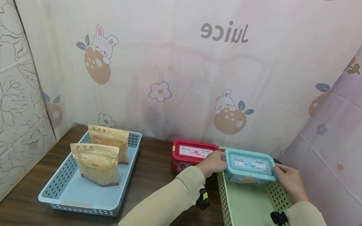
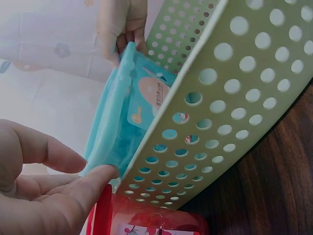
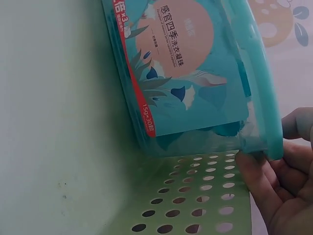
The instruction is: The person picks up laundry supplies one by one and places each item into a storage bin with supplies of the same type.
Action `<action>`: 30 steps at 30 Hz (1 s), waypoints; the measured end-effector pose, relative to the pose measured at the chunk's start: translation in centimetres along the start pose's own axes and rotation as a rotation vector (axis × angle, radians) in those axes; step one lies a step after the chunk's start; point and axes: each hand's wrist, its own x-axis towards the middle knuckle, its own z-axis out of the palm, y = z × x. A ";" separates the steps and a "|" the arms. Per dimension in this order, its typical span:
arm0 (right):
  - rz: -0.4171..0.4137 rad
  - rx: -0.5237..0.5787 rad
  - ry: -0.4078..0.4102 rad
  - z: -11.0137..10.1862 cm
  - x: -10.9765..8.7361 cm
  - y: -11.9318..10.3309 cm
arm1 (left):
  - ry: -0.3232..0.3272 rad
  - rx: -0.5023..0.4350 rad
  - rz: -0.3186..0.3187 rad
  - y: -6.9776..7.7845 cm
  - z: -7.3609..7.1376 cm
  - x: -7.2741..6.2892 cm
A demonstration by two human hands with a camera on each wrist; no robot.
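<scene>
A teal laundry capsule box (image 1: 250, 166) with a lid is inside the back end of the green basket (image 1: 224, 205), its lid above the basket rim. My left hand (image 1: 213, 163) holds the left end of the lid; in the left wrist view its fingertips (image 2: 105, 172) are right at the lid's edge. At the other end, my right hand (image 1: 289, 179) pinches the lid's rim, thumb and fingers on either side of the corner (image 3: 274, 147). The box's printed front label (image 3: 181, 63) faces the basket's open floor.
A red lidded box (image 1: 181, 162) stands on the dark wooden table (image 1: 148, 184), just left of the green basket. Farther left, a light blue basket (image 1: 89, 198) holds two yellow pouches (image 1: 96, 165). A printed curtain (image 1: 174, 59) hangs behind the table.
</scene>
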 end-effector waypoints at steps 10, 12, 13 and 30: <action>-0.014 0.009 0.006 0.1 0.0 0.2 | -0.028 0.035 -0.012 0.1 0.2 0.0; -0.015 0.009 0.006 0.2 0.1 0.3 | -0.036 0.043 -0.019 0.2 0.2 -0.1; -0.017 0.006 0.007 0.2 0.2 0.3 | -0.040 0.047 -0.023 0.3 0.3 -0.1; -0.041 -0.123 0.044 0.2 0.2 -0.1 | -0.082 0.002 -0.014 0.4 0.8 -0.6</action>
